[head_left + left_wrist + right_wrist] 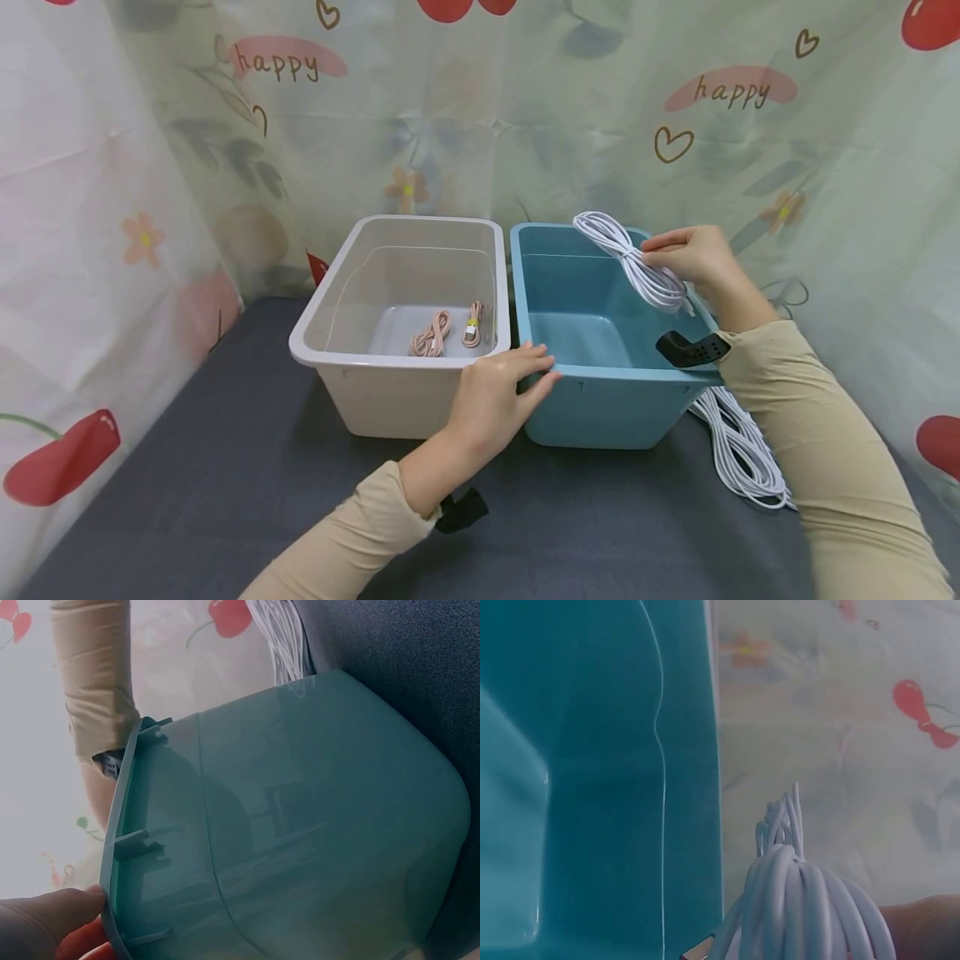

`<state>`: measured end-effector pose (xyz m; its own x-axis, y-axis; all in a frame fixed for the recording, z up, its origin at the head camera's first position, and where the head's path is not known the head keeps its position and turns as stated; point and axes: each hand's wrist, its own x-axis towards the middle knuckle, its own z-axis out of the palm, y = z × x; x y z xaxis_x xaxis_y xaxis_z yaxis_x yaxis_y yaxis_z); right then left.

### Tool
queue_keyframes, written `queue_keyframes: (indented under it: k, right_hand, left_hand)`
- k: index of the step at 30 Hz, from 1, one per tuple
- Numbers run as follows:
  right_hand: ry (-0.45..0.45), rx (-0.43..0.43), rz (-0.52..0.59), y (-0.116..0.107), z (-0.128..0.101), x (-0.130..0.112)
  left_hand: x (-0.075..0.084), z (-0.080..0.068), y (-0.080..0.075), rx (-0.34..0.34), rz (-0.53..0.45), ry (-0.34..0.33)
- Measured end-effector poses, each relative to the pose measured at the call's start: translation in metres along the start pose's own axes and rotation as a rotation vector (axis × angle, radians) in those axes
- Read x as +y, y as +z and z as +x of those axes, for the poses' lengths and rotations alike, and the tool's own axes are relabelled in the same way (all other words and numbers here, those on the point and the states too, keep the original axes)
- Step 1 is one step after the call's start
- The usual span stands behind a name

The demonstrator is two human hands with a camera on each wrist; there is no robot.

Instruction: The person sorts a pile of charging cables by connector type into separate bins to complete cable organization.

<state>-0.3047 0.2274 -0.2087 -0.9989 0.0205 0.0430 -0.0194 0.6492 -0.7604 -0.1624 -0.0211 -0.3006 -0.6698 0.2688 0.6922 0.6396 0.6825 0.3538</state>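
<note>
My right hand pinches a coiled bundle of white cable above the right side of the blue bin. In the right wrist view the cable's thick loops stand close to the bin's inner wall. My left hand holds the blue bin's front left corner, thumb and fingers at the rim. Beside it stands a beige bin with two small pinkish cable bundles inside: one cable is looped, the other cable has a yellow band.
Another white cable coil lies on the dark tablecloth, right of the blue bin and partly behind my right sleeve. A printed curtain closes off the back and sides. The two bins stand side by side.
</note>
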Motion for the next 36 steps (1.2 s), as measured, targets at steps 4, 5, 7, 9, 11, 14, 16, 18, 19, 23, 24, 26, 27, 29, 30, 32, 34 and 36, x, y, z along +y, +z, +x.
queue_keyframes:
  k: [4,5,7,9,11,14,16,18,19,23,24,26,27,29,30,32,34,36]
  right_hand:
    - [0.040,-0.006,-0.006,0.006,0.006,-0.004]
    - [0.052,-0.009,-0.009,0.007,0.007,-0.005]
    - [0.075,-0.020,-0.007,0.009,0.010,-0.005]
    - [0.092,-0.030,-0.004,0.010,0.012,-0.005]
    - [0.098,-0.033,-0.005,0.012,0.015,-0.004]
    - [0.099,-0.030,-0.003,0.014,0.017,-0.003]
    - [0.105,-0.023,-0.006,0.015,0.019,-0.002]
    - [0.114,-0.023,-0.017,0.015,0.020,0.000]
    - [0.117,-0.022,-0.022,0.015,0.020,0.001]
    - [0.128,-0.019,-0.048,0.015,0.021,0.003]
    - [0.131,-0.015,-0.051,0.016,0.021,0.004]
    - [0.138,-0.007,-0.055,0.016,0.022,0.005]
    - [0.141,-0.004,-0.056,0.016,0.022,0.005]
    - [0.147,-0.002,-0.059,0.015,0.023,0.007]
    - [0.150,-0.002,-0.061,0.015,0.024,0.007]
    - [0.151,-0.006,-0.060,0.015,0.024,0.009]
    - [0.151,-0.012,-0.060,0.014,0.025,0.010]
    - [0.151,-0.015,-0.063,0.014,0.025,0.011]
  left_hand:
    - [0.000,0.000,0.000,-0.002,-0.005,-0.003]
    - [0.000,0.000,0.000,-0.003,0.000,-0.003]
    - [0.000,0.000,0.001,-0.002,0.009,-0.002]
    - [0.000,0.000,0.001,0.000,0.012,-0.001]
    - [0.000,0.000,0.001,0.002,0.013,0.001]
    - [0.000,0.000,0.001,0.003,0.004,0.001]
    - [0.000,0.000,0.001,0.000,0.007,0.001]
    - [-0.001,0.000,0.001,-0.001,0.009,0.004]
    - [-0.001,0.000,0.001,-0.001,0.012,0.007]
    - [-0.002,0.000,0.001,0.007,0.011,0.014]
    - [-0.002,0.000,0.001,0.008,0.012,0.016]
    - [-0.002,-0.001,0.001,0.010,0.007,0.015]
    - [-0.002,-0.001,0.001,0.010,0.007,0.015]
    - [-0.001,-0.001,0.001,0.010,0.013,0.015]
    - [-0.001,-0.001,0.001,0.011,0.014,0.015]
    - [-0.001,-0.001,0.001,0.013,0.011,0.016]
    - [-0.001,-0.001,0.001,0.013,0.010,0.016]
    - [-0.001,-0.001,0.001,0.011,0.008,0.015]
